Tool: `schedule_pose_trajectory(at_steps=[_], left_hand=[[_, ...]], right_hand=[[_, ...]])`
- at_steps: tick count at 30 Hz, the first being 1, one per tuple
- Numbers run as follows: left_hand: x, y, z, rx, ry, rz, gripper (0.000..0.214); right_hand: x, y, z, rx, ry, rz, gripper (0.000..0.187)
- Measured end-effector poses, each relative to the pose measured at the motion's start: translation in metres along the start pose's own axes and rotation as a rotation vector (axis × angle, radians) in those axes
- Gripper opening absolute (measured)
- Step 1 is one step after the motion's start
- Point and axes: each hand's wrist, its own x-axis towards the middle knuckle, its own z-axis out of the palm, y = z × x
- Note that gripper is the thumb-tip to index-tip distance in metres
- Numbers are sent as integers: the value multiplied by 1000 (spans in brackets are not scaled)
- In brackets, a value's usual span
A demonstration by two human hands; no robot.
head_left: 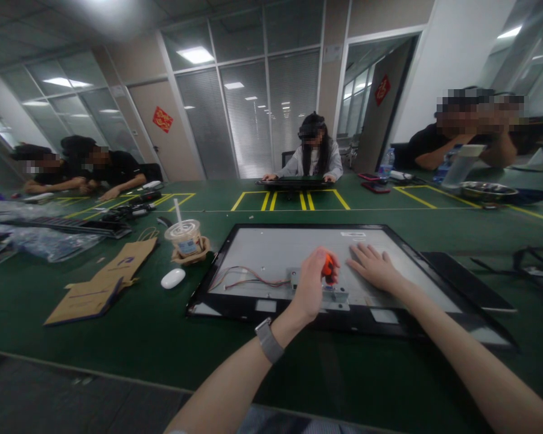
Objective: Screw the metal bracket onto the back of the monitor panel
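Note:
A flat display panel (271, 247) lies face down on the green table, its grey metal back up inside a black frame. My left hand (312, 283) is closed round an orange-handled screwdriver (328, 266), held upright over a small metal bracket (337, 295) near the panel's front edge. My right hand (375, 267) lies flat and open on the panel's back, just right of the screwdriver. Thin coloured wires (248, 278) run across the panel to the left of the bracket. A watch is on my left wrist.
Left of the panel are a lidded drink cup with a straw (185, 237), a white mouse (172, 278) and a flattened brown paper bag (102, 282). A second dark panel (466, 277) lies on the right. Several people sit at the far and side edges of the table.

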Motion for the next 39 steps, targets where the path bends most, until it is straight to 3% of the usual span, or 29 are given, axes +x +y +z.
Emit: schedule_pose_trajectory(at_steps=[15,26,39], left_hand=[[5,-2,-4,-41,4,-7,43],[8,-5,-8,-130,75,-23,42],[6,-1,-6,-92,30,-56,40]], right_hand=[[1,2,4,-19,13,-21,64],[2,4,6,-6,21,-14,66],[4,5,10,-29,30,-25,64]])
